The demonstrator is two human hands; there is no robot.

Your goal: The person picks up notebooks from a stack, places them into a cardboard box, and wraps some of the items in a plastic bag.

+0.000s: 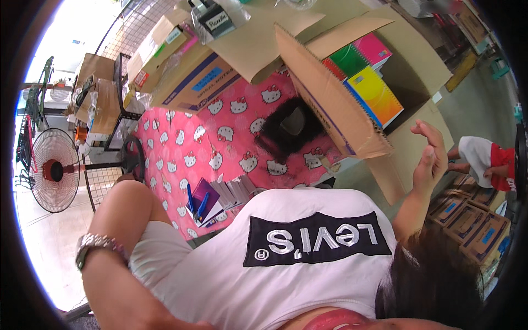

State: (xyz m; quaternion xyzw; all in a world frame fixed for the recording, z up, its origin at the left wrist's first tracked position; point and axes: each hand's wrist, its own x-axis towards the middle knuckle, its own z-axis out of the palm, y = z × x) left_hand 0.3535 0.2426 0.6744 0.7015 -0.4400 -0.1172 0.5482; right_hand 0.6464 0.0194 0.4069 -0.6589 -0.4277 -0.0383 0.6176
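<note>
My right hand [430, 154] is raised beside the open cardboard box [335, 104], its fingers loosely curved and apart, with nothing in them. Spiral notebooks stand inside that box: a yellow-orange notebook [375, 94], a green notebook [348, 61] and a pink notebook [373, 48]. My left arm is bent, with a metal-banded watch at the wrist. My left hand [140, 305] reaches down to the lower edge; its fingers are hidden. On the table in front of me lie a purple notebook [208, 192], a blue-handled tool [202, 206] and a row of notebooks [234, 192].
A pink cat-print cloth [181, 137] covers the table, with a fuzzy-edged black thing [291, 126] on it. A closed carton [201, 82] stands at the far left. A fan [54, 170] is left, stacked cartons [467, 220] right, and another person [487, 159] beyond.
</note>
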